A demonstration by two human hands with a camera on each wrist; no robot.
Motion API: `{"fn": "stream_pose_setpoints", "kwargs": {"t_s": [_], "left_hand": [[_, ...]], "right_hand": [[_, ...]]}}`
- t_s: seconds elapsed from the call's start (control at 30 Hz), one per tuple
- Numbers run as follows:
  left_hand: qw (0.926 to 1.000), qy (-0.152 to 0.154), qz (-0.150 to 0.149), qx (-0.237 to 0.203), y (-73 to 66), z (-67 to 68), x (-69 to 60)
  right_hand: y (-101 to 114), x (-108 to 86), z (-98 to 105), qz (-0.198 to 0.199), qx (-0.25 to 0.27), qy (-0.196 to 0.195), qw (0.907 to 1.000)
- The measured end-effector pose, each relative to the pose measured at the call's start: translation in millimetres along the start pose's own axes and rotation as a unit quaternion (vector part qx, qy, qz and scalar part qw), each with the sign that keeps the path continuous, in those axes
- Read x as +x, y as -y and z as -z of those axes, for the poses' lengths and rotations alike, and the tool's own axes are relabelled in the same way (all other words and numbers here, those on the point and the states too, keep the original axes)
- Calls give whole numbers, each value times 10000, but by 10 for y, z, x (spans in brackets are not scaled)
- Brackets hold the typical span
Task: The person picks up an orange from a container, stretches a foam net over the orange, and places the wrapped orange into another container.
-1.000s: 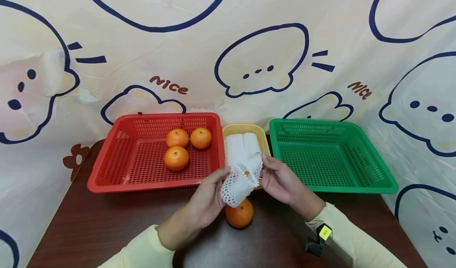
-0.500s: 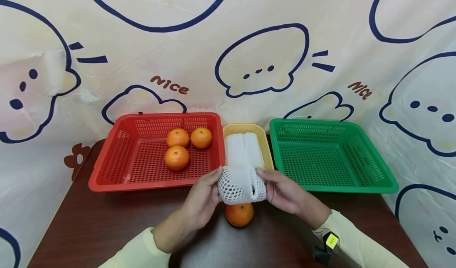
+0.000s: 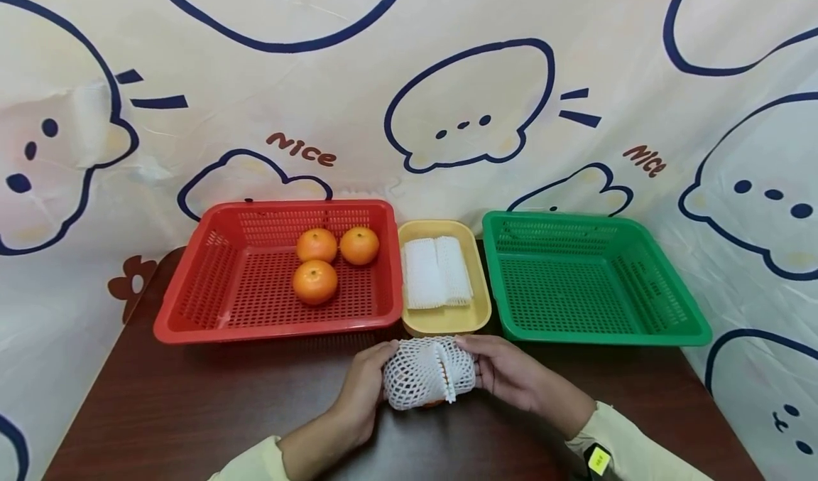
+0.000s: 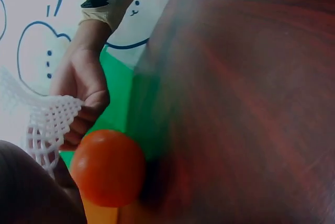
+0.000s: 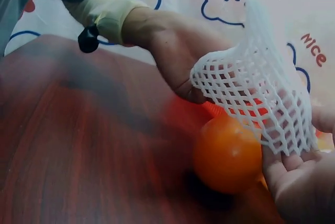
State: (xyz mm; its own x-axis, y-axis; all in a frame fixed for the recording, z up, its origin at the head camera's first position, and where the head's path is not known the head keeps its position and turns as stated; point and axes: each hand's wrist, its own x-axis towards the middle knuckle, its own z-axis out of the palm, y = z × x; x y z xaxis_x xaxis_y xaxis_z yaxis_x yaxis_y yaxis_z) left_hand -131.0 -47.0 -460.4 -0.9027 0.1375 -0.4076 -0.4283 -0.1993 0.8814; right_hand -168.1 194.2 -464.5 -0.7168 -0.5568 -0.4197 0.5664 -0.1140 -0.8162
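Observation:
Both hands hold a white foam net (image 3: 415, 373) stretched between them, low over the front of the table. The left hand (image 3: 359, 394) pinches its left end and the right hand (image 3: 520, 376) pinches its right end. Under the net an orange is almost hidden in the head view. In the left wrist view the orange (image 4: 108, 168) rests on the table beside the net (image 4: 55, 122). The right wrist view shows the net (image 5: 251, 90) spread open above and beside the orange (image 5: 229, 154).
A red basket (image 3: 275, 333) with three oranges (image 3: 315, 282) stands at the left. In the middle a yellow tray (image 3: 450, 321) holds folded white nets (image 3: 424, 273). At the right is a green basket (image 3: 601, 337), all on a dark brown table (image 3: 211, 396).
The hands have brought the net down and toward the table's front, from the yellow tray's edge to over the orange. The net has been spread wider.

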Motion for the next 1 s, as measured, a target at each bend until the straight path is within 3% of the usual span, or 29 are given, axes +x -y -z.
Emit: {"fn": "stream_pose_setpoints", "kwargs": {"t_s": [0.3,0.5,0.77,0.9,1.0], "left_hand": [[9914,-1003,-180,826,208,-93,83],[9796,-1558,-636,1101,327,-157,141],[9612,-1836,-990,1803,349,-196,158],[9506,-1904,-978,2247,361,-214,145],[9472,-1947,-989,2347,379,-220,141]], "right_hand": [[-278,173,1,-151,-287,-885,9956],[-378,252,-18,-67,-518,-1504,9872],[-438,314,-126,134,-967,-2372,9665],[-443,311,-176,208,-1121,-2598,9589],[-449,309,-215,315,-1307,-2736,9524]]}}
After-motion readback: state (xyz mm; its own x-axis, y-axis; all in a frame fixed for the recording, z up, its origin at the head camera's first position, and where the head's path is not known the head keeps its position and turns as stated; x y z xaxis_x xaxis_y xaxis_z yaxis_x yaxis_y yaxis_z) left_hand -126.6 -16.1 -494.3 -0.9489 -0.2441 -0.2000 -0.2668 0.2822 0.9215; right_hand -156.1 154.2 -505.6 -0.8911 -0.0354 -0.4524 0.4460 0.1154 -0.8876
